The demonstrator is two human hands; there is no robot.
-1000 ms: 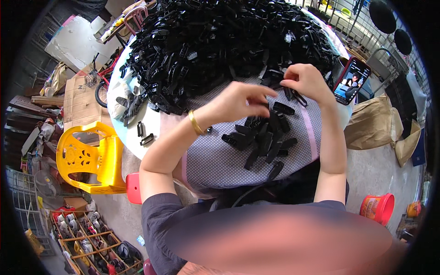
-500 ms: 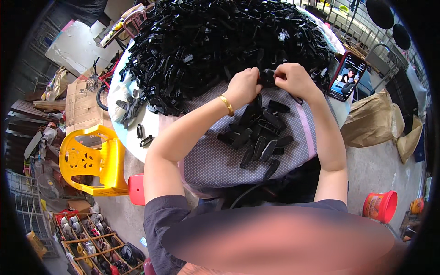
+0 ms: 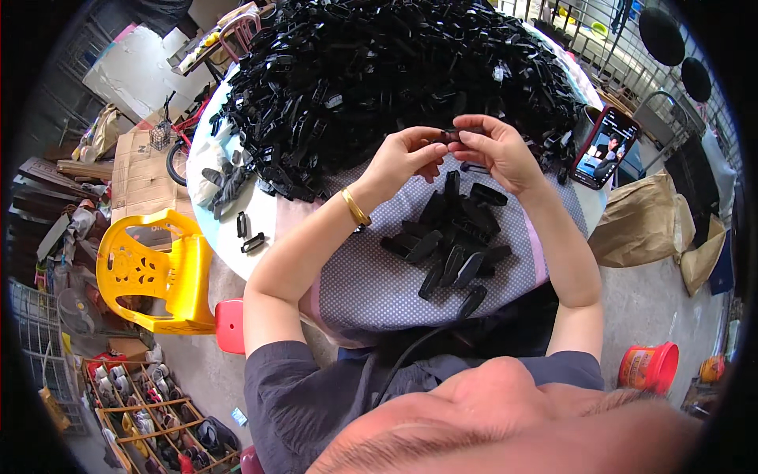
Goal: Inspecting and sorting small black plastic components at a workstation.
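My left hand [image 3: 412, 158], with a gold bangle at its wrist, and my right hand [image 3: 499, 152] meet at the near edge of a big heap of black plastic pieces [image 3: 371, 71]. Fingertips of both are pinched on a small dark piece [image 3: 450, 136], mostly hidden by the fingers. Below them, a smaller pile of elongated black plastic pieces [image 3: 454, 237] lies on a grey dotted cloth [image 3: 355, 276] with pink bands. The exact kind of these pieces is too small to make out.
A lit phone [image 3: 606, 146] stands at the round table's right edge. Two loose black pieces [image 3: 251, 242] and a dark glove [image 3: 229, 183] lie on the left. Around the table are a yellow chair [image 3: 185, 276], a red stool [image 3: 230, 325] and a red bucket [image 3: 649, 367].
Both hands have drawn slightly back from the heap. The right hand has turned and its fingers have extended toward the left hand's fingertips. The view has shifted a little.
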